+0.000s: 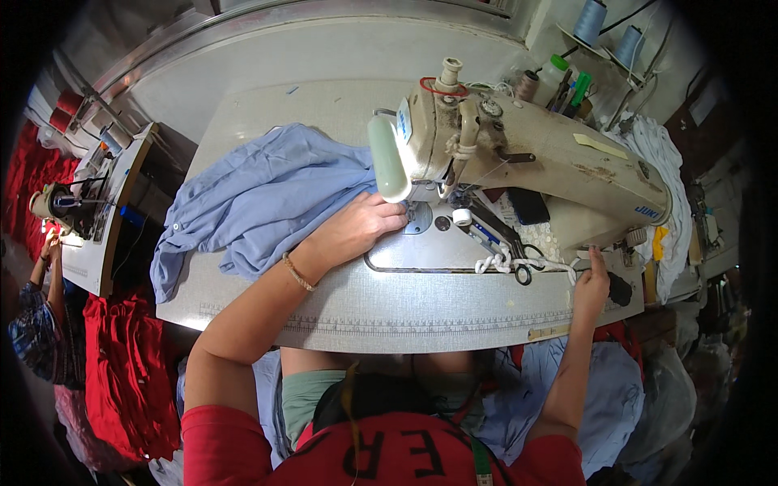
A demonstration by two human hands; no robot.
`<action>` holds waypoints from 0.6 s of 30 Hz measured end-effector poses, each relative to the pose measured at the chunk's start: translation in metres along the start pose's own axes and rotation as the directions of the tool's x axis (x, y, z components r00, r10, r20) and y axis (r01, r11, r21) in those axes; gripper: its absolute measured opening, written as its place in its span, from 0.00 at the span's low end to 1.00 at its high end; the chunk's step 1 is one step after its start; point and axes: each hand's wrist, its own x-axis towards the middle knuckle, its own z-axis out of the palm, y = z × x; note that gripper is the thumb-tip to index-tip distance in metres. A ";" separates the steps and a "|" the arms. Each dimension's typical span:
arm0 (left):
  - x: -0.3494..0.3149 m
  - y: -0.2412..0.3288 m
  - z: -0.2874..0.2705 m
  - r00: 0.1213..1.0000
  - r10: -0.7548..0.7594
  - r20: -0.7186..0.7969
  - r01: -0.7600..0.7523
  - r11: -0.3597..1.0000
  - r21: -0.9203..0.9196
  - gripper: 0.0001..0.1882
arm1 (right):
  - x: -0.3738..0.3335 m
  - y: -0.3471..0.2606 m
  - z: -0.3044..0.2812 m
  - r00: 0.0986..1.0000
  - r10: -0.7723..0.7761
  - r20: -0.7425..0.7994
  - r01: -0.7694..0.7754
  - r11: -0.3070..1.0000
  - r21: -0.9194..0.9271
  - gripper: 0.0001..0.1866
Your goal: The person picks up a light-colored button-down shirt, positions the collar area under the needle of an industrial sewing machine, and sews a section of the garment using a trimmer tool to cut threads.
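A light blue shirt [267, 190] lies bunched on the sewing machine table, and its right end runs to the needle area. My left hand [365, 228] rests at that end with its fingers closed on the cloth, beside the round needle plate [419, 217]. The machine head [519, 138] stands above, with a pale green lamp [387, 158] at its left end. At the right of the machine bed, my right hand [593, 285] has its fingers drawn together by a small grey piece [581, 265], next to a knotted white cord [506, 263]. What it grips is partly hidden.
Black-handled scissors [523, 263] and a dark phone [531, 206] lie under the machine arm. A printed ruler strip [389, 328] follows the table's front edge. Blue cloth [579, 397] hangs at my right. Another person's hands [50, 247] work at a machine on the left, near red cloth [126, 381].
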 end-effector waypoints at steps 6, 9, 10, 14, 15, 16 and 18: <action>0.000 0.000 -0.001 1.000 0.018 0.003 -0.018 1.000 0.011 0.14 | -0.002 -0.009 -0.004 0.983 -0.061 -0.174 0.050 0.996 -0.072 0.25; 0.000 -0.002 0.000 1.000 -0.005 -0.003 0.005 1.000 -0.005 0.15 | 0.002 -0.024 -0.014 0.972 -0.102 -0.211 0.080 0.991 -0.107 0.24; 0.000 -0.002 0.000 1.000 -0.013 -0.004 0.013 1.000 -0.013 0.15 | 0.002 -0.025 -0.016 0.974 -0.102 -0.201 0.078 0.989 -0.124 0.24; 0.004 -0.003 0.002 0.998 -0.053 -0.026 0.051 0.996 -0.071 0.15 | 0.020 0.000 -0.024 0.906 -0.182 -0.383 0.187 0.982 -0.023 0.20; 0.000 -0.006 0.005 0.997 -0.070 -0.043 0.067 0.995 -0.076 0.15 | 0.034 -0.005 -0.028 0.877 -0.154 -0.455 0.205 0.977 0.065 0.19; -0.003 -0.009 0.006 0.994 -0.087 -0.060 0.082 0.993 -0.081 0.15 | 0.055 -0.013 -0.039 0.845 -0.119 -0.521 0.228 0.962 0.150 0.18; -0.006 -0.011 0.007 0.984 -0.155 -0.086 0.141 0.979 -0.147 0.14 | 0.104 -0.005 -0.057 0.817 -0.018 -0.576 0.223 0.932 0.286 0.19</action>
